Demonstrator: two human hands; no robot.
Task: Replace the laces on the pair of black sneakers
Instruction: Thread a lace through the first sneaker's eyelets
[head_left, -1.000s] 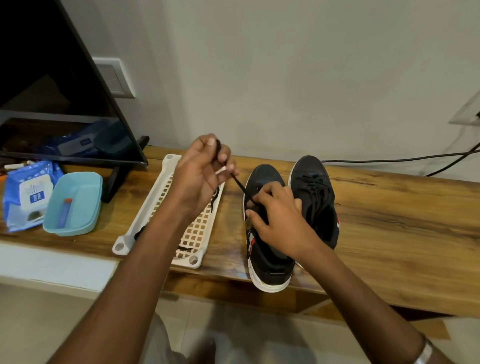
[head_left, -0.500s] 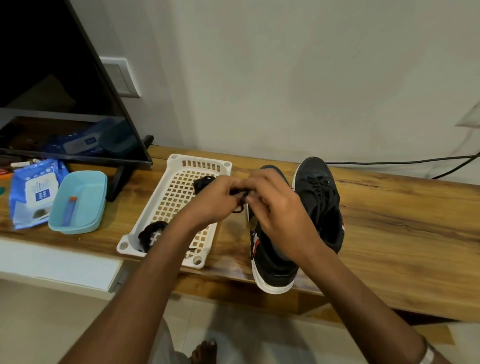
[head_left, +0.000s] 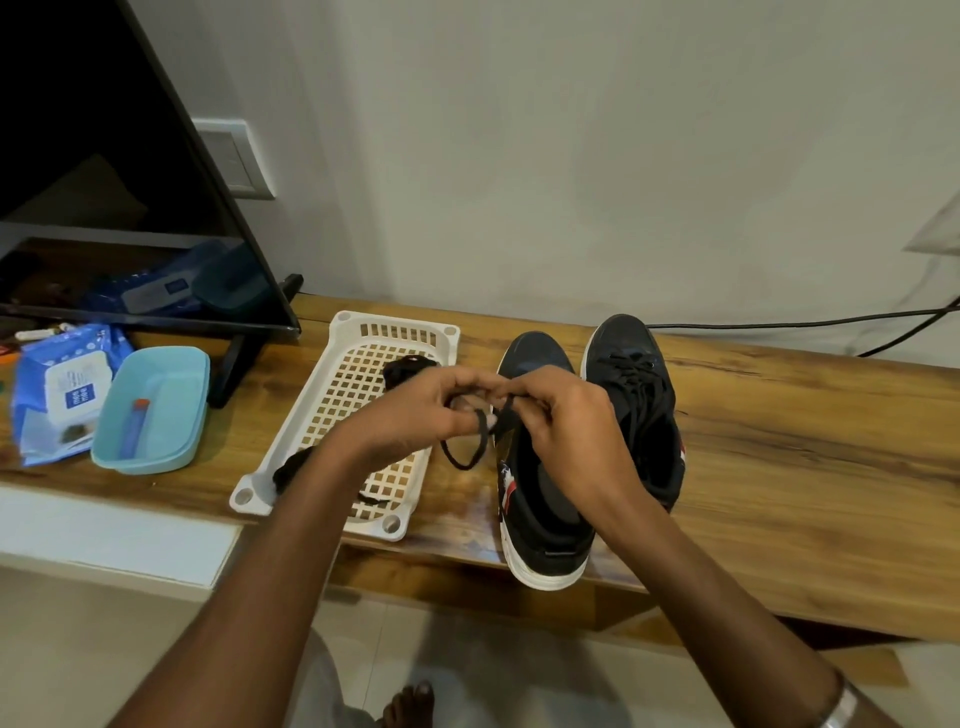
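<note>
Two black sneakers stand side by side on the wooden bench (head_left: 779, 467), toes to the wall. The left sneaker (head_left: 540, 525) has no lace over its open tongue; the right sneaker (head_left: 631, 384) is laced. My left hand (head_left: 415, 415) and my right hand (head_left: 566, 431) meet above the left sneaker's front, both pinching a black lace (head_left: 470, 452) whose loop hangs down between them. A white slotted basket (head_left: 400, 330) lies left of the shoes with bundled black laces (head_left: 402, 371) inside.
A TV screen (head_left: 104, 182) on its stand fills the left. Beside it are a light blue tub (head_left: 150, 410) holding a small tube and a blue wipes pack (head_left: 57, 389). Black cables (head_left: 805, 319) run along the wall at the right. My bare foot (head_left: 405, 701) shows below.
My left hand came down from above the basket to meet my right hand over the left sneaker. The lace, first stretched taut, now hangs as a loop between both hands.
</note>
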